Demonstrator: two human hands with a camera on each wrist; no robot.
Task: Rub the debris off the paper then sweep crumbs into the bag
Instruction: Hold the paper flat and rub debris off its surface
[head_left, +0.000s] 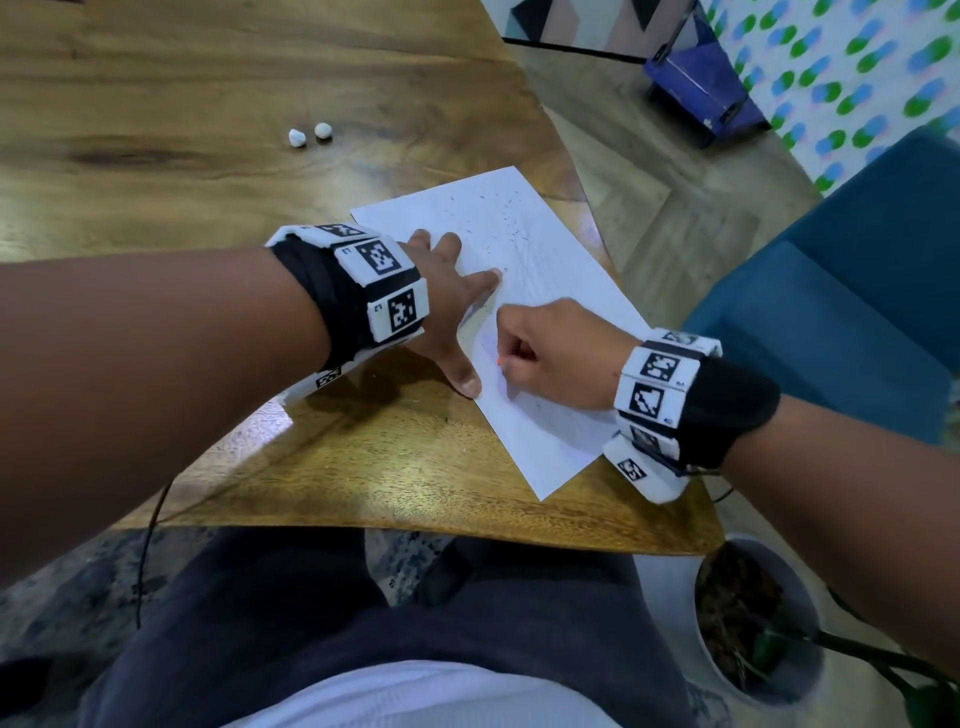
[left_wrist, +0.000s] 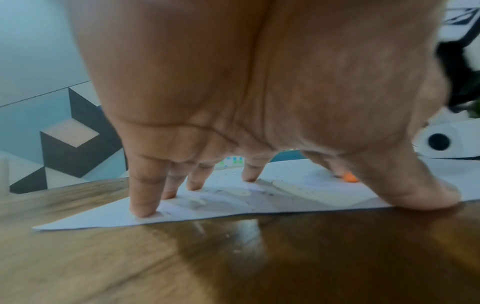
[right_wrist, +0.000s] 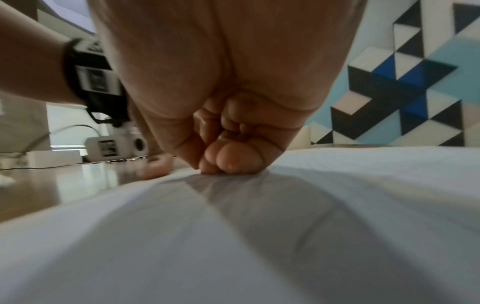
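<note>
A white sheet of paper (head_left: 524, 312) lies at an angle on the wooden table (head_left: 208, 156), near the table's right edge; small dark crumbs (head_left: 498, 218) are scattered over its far half. The left hand (head_left: 447, 291) is spread flat with fingers straight and apart, fingertips (left_wrist: 141, 209) pressing the near-left edge of the paper, thumb at the sheet's edge on the table. The right hand (head_left: 550, 353) is curled into a fist on the middle of the paper, its fingers closed round a small orange object (left_wrist: 349, 178), only the tip of which shows below the fingers; it appears to be an eraser, though this cannot be confirmed; the tip touches the sheet. Two small white lumps (head_left: 310, 134) sit together on the table, well apart from the paper. A potted plant (head_left: 753, 613) stands on the floor beside the table's near-right corner; a blue chair (head_left: 831, 312) is to the right.
</note>
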